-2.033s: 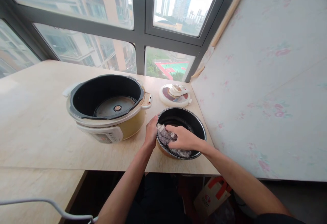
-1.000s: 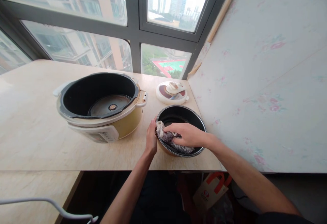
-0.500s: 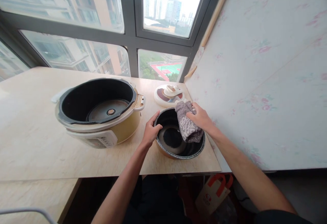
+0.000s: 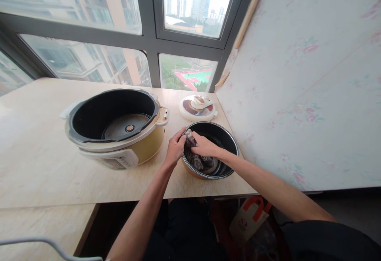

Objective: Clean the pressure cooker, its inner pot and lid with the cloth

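Note:
A black-lined inner pot [image 4: 228, 144] with a tan outside stands on the counter. My left hand [image 4: 175, 148] grips its left rim, thumb on the inner side and fingers outside. Inside the pot my right hand [image 4: 206, 146] is closed on a grey-and-white patterned cloth [image 4: 197, 162] and presses it against the left inner wall, close to my left thumb. Part of the cloth hangs down toward the pot's bottom; some of it is hidden under the right hand. To the left sits the pressure cooker body [image 4: 147, 146], lidless, its dark cavity showing a round plate at the bottom.
Behind the pot lies the cooker's white lid [image 4: 197, 109] with its handle up. A flowered wall [image 4: 297, 94] borders the counter [image 4: 44, 166] on the right, windows at the back. Below the front edge stands a paper bag [image 4: 245, 223] with orange handles. A grey cable [image 4: 50, 243] runs lower left.
My right hand has carried the cloth from the pot's right rim down and across to its left inner wall. The left hand keeps its grip on the rim.

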Action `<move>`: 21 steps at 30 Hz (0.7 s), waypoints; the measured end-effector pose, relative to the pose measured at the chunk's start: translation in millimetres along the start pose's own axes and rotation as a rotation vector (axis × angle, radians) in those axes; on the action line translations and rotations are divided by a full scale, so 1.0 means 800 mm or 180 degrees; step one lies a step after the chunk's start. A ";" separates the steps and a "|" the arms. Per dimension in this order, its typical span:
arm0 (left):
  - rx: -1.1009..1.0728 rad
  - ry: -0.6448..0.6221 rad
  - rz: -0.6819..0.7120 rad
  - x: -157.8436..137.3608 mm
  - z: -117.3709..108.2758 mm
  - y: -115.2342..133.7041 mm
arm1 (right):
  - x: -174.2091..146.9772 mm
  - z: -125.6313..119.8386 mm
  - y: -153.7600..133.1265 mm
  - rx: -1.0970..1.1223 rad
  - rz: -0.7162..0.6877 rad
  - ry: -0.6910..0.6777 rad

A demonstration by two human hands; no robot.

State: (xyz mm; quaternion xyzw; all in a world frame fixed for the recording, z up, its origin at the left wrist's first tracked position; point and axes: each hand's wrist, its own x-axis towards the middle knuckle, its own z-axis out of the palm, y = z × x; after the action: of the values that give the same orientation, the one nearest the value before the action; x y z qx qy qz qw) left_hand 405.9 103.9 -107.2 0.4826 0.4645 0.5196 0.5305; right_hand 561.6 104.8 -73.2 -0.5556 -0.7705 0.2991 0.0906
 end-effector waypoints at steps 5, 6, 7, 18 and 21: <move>0.0078 0.0232 0.0052 -0.002 0.005 0.001 | -0.027 -0.007 -0.004 -0.0111 -0.0566 -0.0928; 0.0090 0.0266 0.0045 -0.002 0.006 0.001 | -0.032 -0.013 -0.003 -0.0118 -0.0674 -0.1126; 0.0107 0.0302 0.0026 -0.002 0.006 0.000 | -0.037 -0.020 -0.001 -0.0111 -0.0769 -0.1336; 0.0316 0.0362 0.0028 -0.005 -0.002 -0.005 | -0.060 -0.075 0.026 -0.0952 -0.0342 -0.2010; 0.0091 0.0361 -0.0074 -0.008 -0.002 -0.006 | -0.059 -0.068 0.026 -0.0712 -0.0307 -0.1494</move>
State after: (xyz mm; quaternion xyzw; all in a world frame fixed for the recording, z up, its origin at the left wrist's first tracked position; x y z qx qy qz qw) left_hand 404.8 97.8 -112.3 0.4546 0.5067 0.5332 0.5023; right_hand 620.9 85.4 -32.2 -0.4402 -0.8243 0.3280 -0.1384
